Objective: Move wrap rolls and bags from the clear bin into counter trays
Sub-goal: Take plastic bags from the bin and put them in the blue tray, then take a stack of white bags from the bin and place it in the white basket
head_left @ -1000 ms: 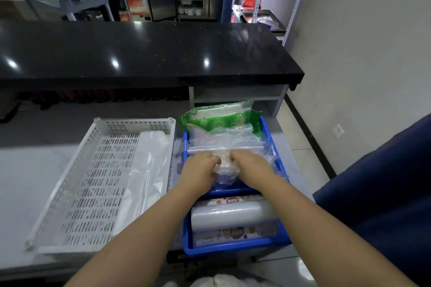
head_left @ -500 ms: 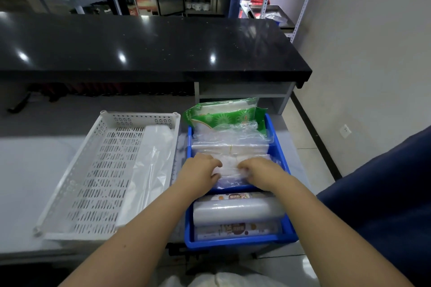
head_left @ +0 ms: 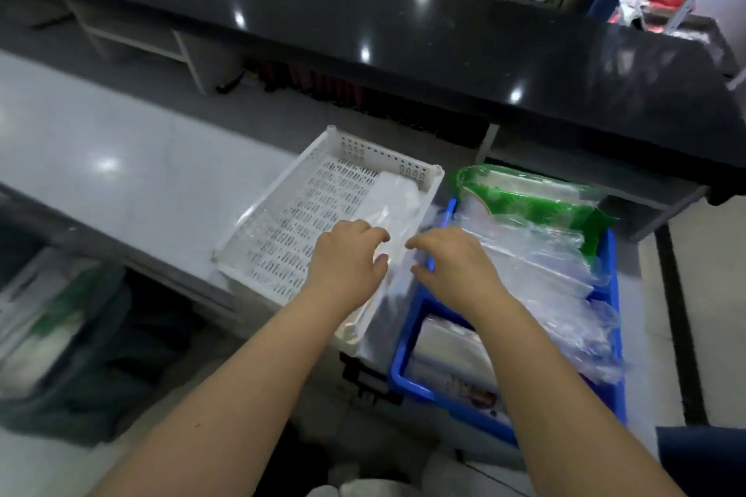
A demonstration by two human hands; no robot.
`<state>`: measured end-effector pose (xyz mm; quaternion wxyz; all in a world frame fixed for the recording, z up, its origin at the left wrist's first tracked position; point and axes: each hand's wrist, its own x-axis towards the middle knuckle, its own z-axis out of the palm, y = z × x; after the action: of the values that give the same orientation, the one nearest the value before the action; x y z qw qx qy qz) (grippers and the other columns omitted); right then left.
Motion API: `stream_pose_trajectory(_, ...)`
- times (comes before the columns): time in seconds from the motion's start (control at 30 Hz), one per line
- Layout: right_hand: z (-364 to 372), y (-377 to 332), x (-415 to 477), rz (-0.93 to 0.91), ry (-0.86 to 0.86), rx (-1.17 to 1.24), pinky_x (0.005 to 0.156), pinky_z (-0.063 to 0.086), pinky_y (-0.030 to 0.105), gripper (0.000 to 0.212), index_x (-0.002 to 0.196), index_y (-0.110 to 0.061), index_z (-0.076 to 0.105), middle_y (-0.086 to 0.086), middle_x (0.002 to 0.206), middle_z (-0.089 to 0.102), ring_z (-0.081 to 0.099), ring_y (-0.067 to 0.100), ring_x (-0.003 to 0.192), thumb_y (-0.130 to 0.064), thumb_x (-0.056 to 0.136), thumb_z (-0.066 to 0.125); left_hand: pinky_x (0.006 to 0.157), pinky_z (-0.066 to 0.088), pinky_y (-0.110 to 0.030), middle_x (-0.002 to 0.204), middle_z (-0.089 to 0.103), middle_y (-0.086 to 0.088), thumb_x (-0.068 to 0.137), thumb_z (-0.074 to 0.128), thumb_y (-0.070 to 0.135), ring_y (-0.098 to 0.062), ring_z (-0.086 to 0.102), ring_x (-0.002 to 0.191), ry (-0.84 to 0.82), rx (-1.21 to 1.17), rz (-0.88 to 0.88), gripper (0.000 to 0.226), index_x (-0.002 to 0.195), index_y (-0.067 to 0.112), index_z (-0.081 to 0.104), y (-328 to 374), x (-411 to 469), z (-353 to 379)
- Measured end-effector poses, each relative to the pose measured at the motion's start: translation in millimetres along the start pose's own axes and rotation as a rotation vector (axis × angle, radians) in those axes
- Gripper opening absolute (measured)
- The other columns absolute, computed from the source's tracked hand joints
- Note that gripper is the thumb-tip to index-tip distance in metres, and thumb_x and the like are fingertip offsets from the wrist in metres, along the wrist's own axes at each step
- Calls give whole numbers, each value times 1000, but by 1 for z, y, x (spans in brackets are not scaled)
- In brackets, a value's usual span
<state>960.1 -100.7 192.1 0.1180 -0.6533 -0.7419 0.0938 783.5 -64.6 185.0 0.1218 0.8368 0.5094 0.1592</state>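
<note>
Counter (head_left: 133, 173): pale, glossy, running from the left edge in under the dark raised ledge; both trays sit at its right end, side by side at the near edge.

Blue tray (head_left: 407, 359): at the right-hand corner of the counter, and it is well loaded. A heap of clear plastic bags (head_left: 537, 274) fills its middle and spills toward its right wall, a green-printed bag pack (head_left: 524, 202) lies across its far end, and a wrap roll (head_left: 448, 351) with a printed box under it rests at the near end.

White slotted tray (head_left: 282, 238): just left of the blue one, walls almost touching. Mostly bare slats here. Only a clear bag bundle (head_left: 393, 202) lies along its right side.

Clear bin (head_left: 52, 335): I take it to be the blurred container low on the left, below the counter's near edge, with pale and green contents showing. Too smeared to count what is in it.

Left hand (head_left: 345, 262): over the white tray's right side, fingers spread and curled, on or just above the clear bundle. Contact is too blurred to call, nothing pinched that I can see.

Right hand (head_left: 456, 266): over the gap between the trays, at the blue tray's left wall, fingers apart, holding nothing visible.

Progress: my read is well underway, not finished. Blue tray nearly full, white tray barely started, bin apparently not emptied.
</note>
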Motion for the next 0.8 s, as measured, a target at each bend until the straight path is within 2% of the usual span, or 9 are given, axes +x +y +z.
stream_pose_trajectory(0.13,12,-78,44,-172,6,19,92,39,35,34,121,-25,60,-3,122,62,48,23,115,-27,87,65,90,40,-39,117,62,3,89,53,34,-23,52,109,67,84,-226,31,118,27,60,-83,-29,-39)
stream_pose_trajectory(0.3,51,-220,107,-405,29,35,93,42,35,32,117,-28,62,-7,119,63,50,20,112,-29,86,67,89,41,-39,115,63,3,88,53,34,-23,54,106,181,140,-418,31,117,28,62,-208,-87,-98)
stream_pose_trajectory(0.57,150,-442,186,-681,-138,29,82,48,43,30,110,-16,65,6,110,66,55,31,101,-20,80,65,79,42,-37,109,62,2,85,55,38,-24,55,105,188,155,-675,35,118,29,60,-406,-195,-154)
stream_pose_trajectory(0.67,185,-498,206,-732,-192,64,84,49,39,36,115,-21,64,2,112,66,56,27,104,-25,80,70,81,43,-38,112,63,0,83,56,39,-26,54,105,169,154,-782,37,119,29,60,-463,-226,-164)
stream_pose_trajectory(0.8,227,-548,230,-776,-315,50,88,49,40,40,121,-24,61,-2,119,63,53,23,110,-26,82,70,85,46,-39,116,63,-1,83,55,39,-26,54,107,159,85,-945,37,117,28,61,-523,-255,-165)
